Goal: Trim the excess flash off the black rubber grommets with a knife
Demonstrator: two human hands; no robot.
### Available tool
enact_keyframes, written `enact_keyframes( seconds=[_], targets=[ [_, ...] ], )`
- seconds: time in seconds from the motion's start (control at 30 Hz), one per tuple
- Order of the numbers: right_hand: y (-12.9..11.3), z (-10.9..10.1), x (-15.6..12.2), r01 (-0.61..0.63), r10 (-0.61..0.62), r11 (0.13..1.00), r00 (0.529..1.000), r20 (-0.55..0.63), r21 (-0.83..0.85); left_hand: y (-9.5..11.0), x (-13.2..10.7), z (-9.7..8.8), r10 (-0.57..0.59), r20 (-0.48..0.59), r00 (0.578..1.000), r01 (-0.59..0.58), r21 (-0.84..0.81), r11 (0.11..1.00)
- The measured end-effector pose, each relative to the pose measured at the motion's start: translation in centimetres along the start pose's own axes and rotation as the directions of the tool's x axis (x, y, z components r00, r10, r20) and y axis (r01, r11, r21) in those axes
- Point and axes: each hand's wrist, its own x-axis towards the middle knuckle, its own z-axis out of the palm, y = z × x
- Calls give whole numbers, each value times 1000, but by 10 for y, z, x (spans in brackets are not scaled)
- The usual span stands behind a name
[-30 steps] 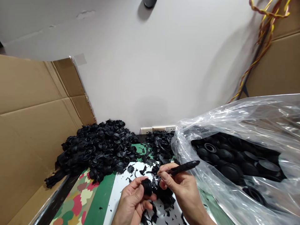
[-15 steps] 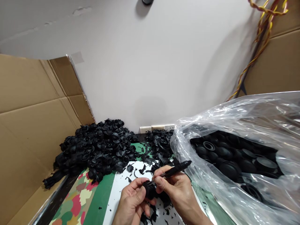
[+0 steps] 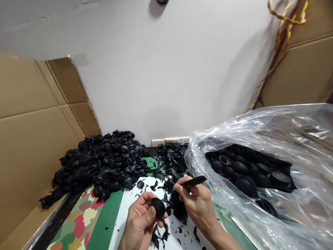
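Observation:
My left hand is closed round a small black ribbed rubber part, held just above the white sheet. My right hand grips a slim black knife-like tool in a pen hold, its point aimed down and left towards the part. The two hands sit close together at the bottom centre. Black rubber trimmings lie scattered on the sheet under them.
A big heap of black ribbed parts lies at the back left against cardboard. A clear plastic bag of black round parts fills the right. A wall socket strip and twisted red-yellow wires are behind.
The camera has shifted slightly, so everything sits further left. My right hand has drawn the tool back from the part, and my left hand has turned the part a little.

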Motion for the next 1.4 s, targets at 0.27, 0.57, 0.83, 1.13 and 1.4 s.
enact_keyframes(
  seconds=[0.27, 0.57, 0.83, 1.13, 1.4],
  targets=[
    [-15, 5, -9, -174, 130, 902, 982, 135, 395, -2, 1, -4, 18, -15, 1000, -19, -10, 1000],
    [-25, -5, -6, -204, 102, 879, 963, 249, 430, -3, 3, -6, -4, -23, 1000, 4, -2, 1000],
    [-23, 5, -16, 427, -337, 893, 842, 421, -138, -2, 5, -8, -54, -50, 997, 55, 22, 998],
    [-22, 0, -8, 644, -310, 680, 686, 658, -351, -4, 8, -15, -79, -47, 996, 81, 46, 996],
    [-32, 10, -13, 712, -279, 562, 641, 715, -420, -1, 2, -9, -32, -82, 996, 49, 216, 975]
  ],
)
